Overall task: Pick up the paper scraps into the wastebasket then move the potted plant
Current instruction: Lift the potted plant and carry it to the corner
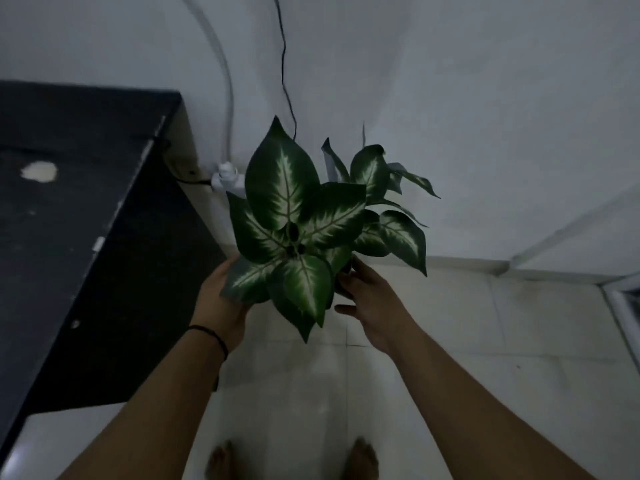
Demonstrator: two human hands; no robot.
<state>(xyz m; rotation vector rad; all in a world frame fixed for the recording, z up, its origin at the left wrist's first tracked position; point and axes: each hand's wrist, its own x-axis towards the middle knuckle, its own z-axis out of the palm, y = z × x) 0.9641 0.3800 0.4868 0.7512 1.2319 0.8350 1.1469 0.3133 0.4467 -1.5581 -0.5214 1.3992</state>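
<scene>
Above pale tiled floor [450,341], beside black table [69,237], white walls [485,98]

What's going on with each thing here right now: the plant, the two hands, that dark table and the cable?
Potted plant: held up above the floor, leaves hiding its pot.
Left hand: gripping the plant's left side.
Right hand: gripping its right side.
Dark table: standing at the wall.
Black cable: hanging down the wall.
</scene>
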